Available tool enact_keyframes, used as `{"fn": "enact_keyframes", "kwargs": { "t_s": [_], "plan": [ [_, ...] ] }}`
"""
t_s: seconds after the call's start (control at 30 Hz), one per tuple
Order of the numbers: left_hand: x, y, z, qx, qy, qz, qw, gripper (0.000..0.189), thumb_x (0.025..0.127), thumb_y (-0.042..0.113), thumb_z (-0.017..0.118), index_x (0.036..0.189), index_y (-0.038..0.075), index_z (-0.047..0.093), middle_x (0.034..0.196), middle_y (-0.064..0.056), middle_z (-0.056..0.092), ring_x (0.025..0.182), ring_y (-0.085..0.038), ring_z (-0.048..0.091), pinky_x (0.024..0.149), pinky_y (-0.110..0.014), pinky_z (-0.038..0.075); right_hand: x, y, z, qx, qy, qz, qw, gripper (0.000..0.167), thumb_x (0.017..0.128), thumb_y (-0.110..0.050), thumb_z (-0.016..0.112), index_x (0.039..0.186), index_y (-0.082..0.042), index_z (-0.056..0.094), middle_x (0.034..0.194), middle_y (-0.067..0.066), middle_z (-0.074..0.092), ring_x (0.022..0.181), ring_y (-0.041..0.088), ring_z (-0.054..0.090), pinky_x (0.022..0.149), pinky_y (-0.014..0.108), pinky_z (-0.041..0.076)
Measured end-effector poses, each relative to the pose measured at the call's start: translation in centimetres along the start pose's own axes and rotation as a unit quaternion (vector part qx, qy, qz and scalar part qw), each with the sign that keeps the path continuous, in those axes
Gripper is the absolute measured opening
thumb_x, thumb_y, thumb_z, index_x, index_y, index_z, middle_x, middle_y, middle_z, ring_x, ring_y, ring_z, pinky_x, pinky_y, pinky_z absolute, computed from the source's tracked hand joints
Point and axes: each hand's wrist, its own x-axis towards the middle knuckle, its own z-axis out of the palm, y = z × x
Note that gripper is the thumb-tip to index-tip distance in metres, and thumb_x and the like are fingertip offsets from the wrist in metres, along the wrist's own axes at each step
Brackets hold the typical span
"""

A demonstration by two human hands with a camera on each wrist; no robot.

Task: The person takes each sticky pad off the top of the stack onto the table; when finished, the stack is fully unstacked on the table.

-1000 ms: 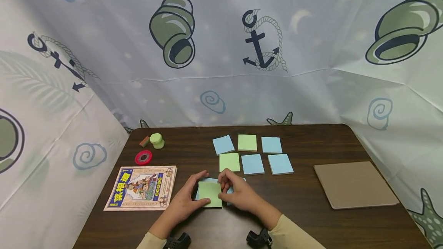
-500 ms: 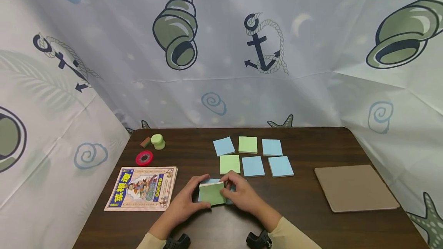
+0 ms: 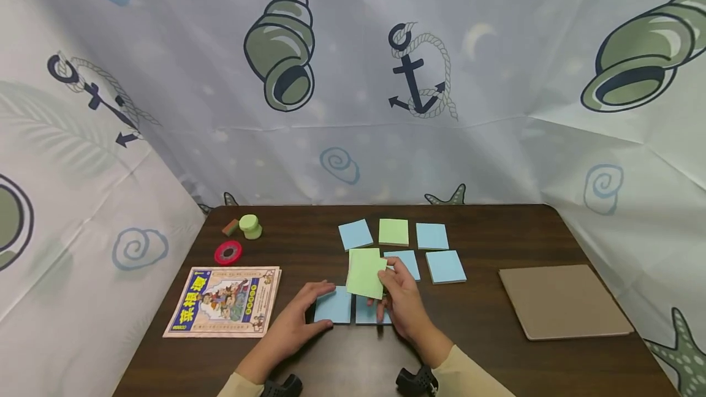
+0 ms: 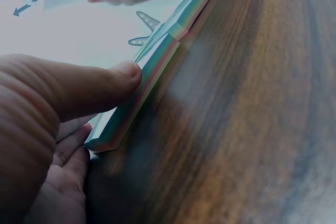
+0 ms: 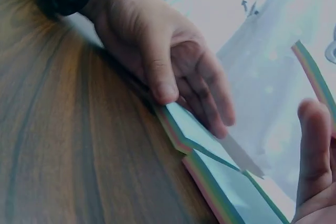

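Note:
In the head view my right hand [image 3: 405, 308] pinches a light green sticky note pad [image 3: 364, 271] at its right edge. The pad is raised and overlaps a green pad and the two near blue pads behind it. Its striped coloured edge [image 5: 316, 77] shows in the right wrist view. My left hand [image 3: 303, 317] holds the near left blue pad [image 3: 333, 305], thumb [image 4: 118, 80] at its front edge and fingers at its left side. A second blue pad [image 3: 366, 310] lies just right of it, partly under my right fingers.
Farther back, several blue and green pads [image 3: 394, 231] lie in two rows. A printed booklet [image 3: 223, 302] is at left, with a red ring [image 3: 228, 252], a green round-topped piece [image 3: 250, 226] and a small brown block [image 3: 230, 227] behind. A tan board [image 3: 565, 302] lies at right.
The green pad lay over the left blue pad, tilted up, and is now lifted away to the right and back by my right hand, uncovering the blue pad. My left hand has barely moved.

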Motion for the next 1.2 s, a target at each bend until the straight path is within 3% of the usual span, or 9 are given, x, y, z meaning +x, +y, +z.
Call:
{"fn": "enact_keyframes", "kwargs": {
  "t_s": [0.2, 0.37, 0.47, 0.57, 0.67, 0.8, 1.0, 1.1, 1.2],
  "plan": [
    [0.4, 0.3, 0.2, -0.01, 0.006, 0.009, 0.9999, 0.065, 0.095, 0.019, 0.086, 0.154, 0.024, 0.06, 0.164, -0.003, 0.053, 0.158, -0.03, 0.046, 0.127, -0.053, 0.042, -1.2, -1.1, -3.2, -0.046, -0.01, -0.073, 0.9962, 0.049, 0.117, -0.013, 0.048, 0.161, 0.002, 0.031, 0.123, 0.009, 0.072, 0.065, 0.018, 0.069, 0.053, 0.037, 0.064],
    [0.6, 0.6, 0.2, -0.021, 0.006, 0.014, 0.9997, 0.061, 0.096, 0.016, 0.085, 0.152, 0.022, 0.062, 0.163, -0.003, 0.054, 0.158, -0.029, 0.046, 0.129, -0.047, 0.039, -2.8, -2.1, -6.4, -0.115, 0.009, -0.086, 0.9896, 0.042, 0.113, -0.002, 0.051, 0.153, 0.006, 0.042, 0.131, 0.013, 0.067, 0.079, 0.019, 0.073, 0.055, 0.042, 0.064],
    [0.5, 0.6, 0.4, -0.025, 0.008, 0.018, 0.9995, 0.061, 0.096, 0.015, 0.085, 0.152, 0.022, 0.063, 0.162, -0.002, 0.056, 0.158, -0.03, 0.047, 0.13, -0.038, 0.038, -3.9, -2.6, -8.0, -0.162, 0.026, -0.095, 0.9818, 0.037, 0.111, 0.0, 0.055, 0.146, 0.01, 0.048, 0.119, 0.012, 0.069, 0.081, 0.012, 0.072, 0.057, 0.036, 0.062],
    [0.5, 0.6, 0.4, -0.028, 0.01, 0.025, 0.9992, 0.06, 0.096, 0.014, 0.085, 0.151, 0.021, 0.063, 0.161, -0.001, 0.056, 0.158, -0.03, 0.047, 0.13, -0.032, 0.036, -4.8, -3.0, -9.2, -0.237, 0.049, -0.13, 0.9614, 0.026, 0.107, 0.001, 0.063, 0.131, 0.01, 0.06, 0.087, 0.005, 0.064, 0.068, 0.002, 0.058, 0.054, 0.026, 0.05],
    [0.6, 0.6, 0.4, -0.029, 0.009, 0.034, 0.9989, 0.059, 0.096, 0.015, 0.085, 0.151, 0.021, 0.063, 0.16, 0.0, 0.057, 0.158, -0.03, 0.046, 0.13, -0.03, 0.035, -5.1, -3.2, -9.8, -0.309, 0.064, -0.163, 0.9349, 0.016, 0.101, 0.004, 0.071, 0.117, 0.005, 0.069, 0.067, 0.002, 0.051, 0.057, 0.005, 0.042, 0.049, 0.026, 0.039],
    [0.7, 0.6, 0.3, -0.035, 0.012, 0.037, 0.9986, 0.057, 0.097, 0.016, 0.084, 0.15, 0.021, 0.064, 0.159, 0.001, 0.058, 0.159, -0.03, 0.045, 0.13, -0.027, 0.033, -4.9, -3.1, -9.7, -0.394, 0.069, -0.153, 0.9038, 0.013, 0.101, -0.006, 0.077, 0.114, -0.009, 0.074, 0.072, -0.003, 0.054, 0.061, 0.007, 0.045, 0.052, 0.025, 0.042],
    [0.3, 0.4, 0.4, -0.052, 0.018, 0.041, 0.9977, 0.055, 0.096, 0.016, 0.085, 0.148, 0.021, 0.066, 0.157, 0.001, 0.059, 0.158, -0.033, 0.045, 0.126, -0.015, 0.028, -4.3, -2.6, -9.6, -0.543, 0.094, -0.149, 0.8209, 0.02, 0.092, -0.013, 0.089, 0.103, -0.022, 0.075, 0.084, -0.008, 0.056, 0.086, 0.007, 0.044, 0.074, 0.026, 0.039],
    [0.2, 0.2, 0.4, -0.058, 0.022, 0.049, 0.9969, 0.055, 0.096, 0.017, 0.085, 0.147, 0.02, 0.066, 0.156, 0.0, 0.06, 0.158, -0.035, 0.046, 0.125, -0.012, 0.026, -4.2, -2.6, -9.5, -0.558, 0.1, -0.144, 0.8109, 0.025, 0.087, -0.01, 0.092, 0.1, -0.021, 0.075, 0.089, -0.005, 0.059, 0.09, 0.009, 0.045, 0.077, 0.029, 0.039],
    [0.2, 0.1, 0.4, -0.057, 0.029, 0.051, 0.9967, 0.053, 0.097, 0.019, 0.085, 0.147, 0.02, 0.066, 0.156, 0.0, 0.06, 0.157, -0.035, 0.046, 0.125, -0.011, 0.025, -4.0, -2.8, -9.4, -0.555, 0.1, -0.13, 0.8155, 0.025, 0.086, -0.009, 0.092, 0.1, -0.02, 0.075, 0.095, -0.004, 0.063, 0.093, 0.011, 0.049, 0.08, 0.03, 0.042]
  ]
}}
